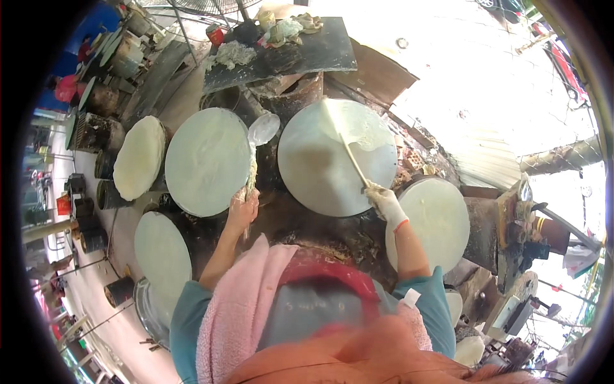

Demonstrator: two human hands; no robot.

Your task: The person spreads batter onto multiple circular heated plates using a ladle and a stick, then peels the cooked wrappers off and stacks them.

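My bare left hand (244, 207) is closed round the handle of a ladle (263, 129). The handle is crusted with pale batter, and the bowl hangs between two round griddle plates. My right hand (386, 203) wears a whitish glove and grips a long thin stick (350, 153). Its far end lies on the middle griddle plate (306, 169), where pale wet batter (366, 128) covers the far right part. Left of it, another griddle plate (208, 160) bears a full pale layer. A similar coated plate (432, 221) sits by my right forearm.
More pale discs stand at the left, one upper (139, 157) and one lower (163, 253). Beyond the middle plate is a dark board (307, 54) with crumpled cloths and a red can (215, 34). Rubble and broken bricks (409, 153) lie at the right.
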